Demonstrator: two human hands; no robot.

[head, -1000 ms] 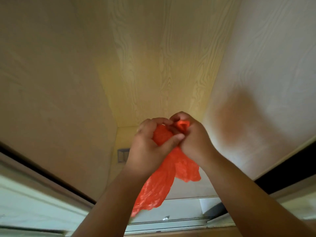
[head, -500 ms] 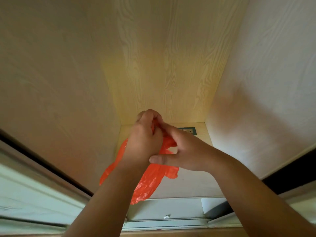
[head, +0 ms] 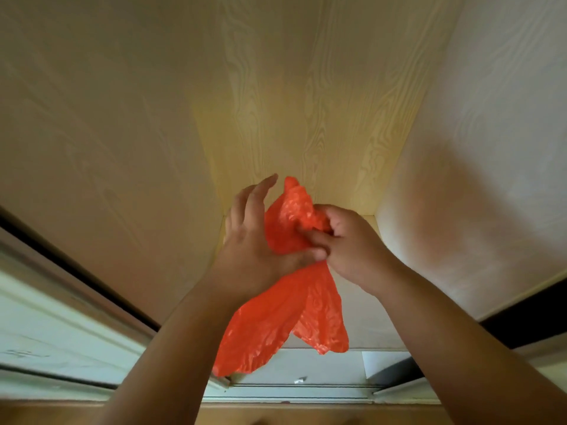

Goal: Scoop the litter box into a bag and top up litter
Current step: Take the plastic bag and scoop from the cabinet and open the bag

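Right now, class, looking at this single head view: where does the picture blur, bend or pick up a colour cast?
Head view: the left hand fingers smear slightly; wide lens bows the wooden panels; the orange bag throws a reddish tint on the right wall; right hand fairly sharp.

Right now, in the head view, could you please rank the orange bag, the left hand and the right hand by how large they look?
1. The orange bag, plainly the largest, hanging crumpled between both hands.
2. The left hand and the right hand: these look alike, and the right one's curled fingers hide part of it, so I will not rank them.
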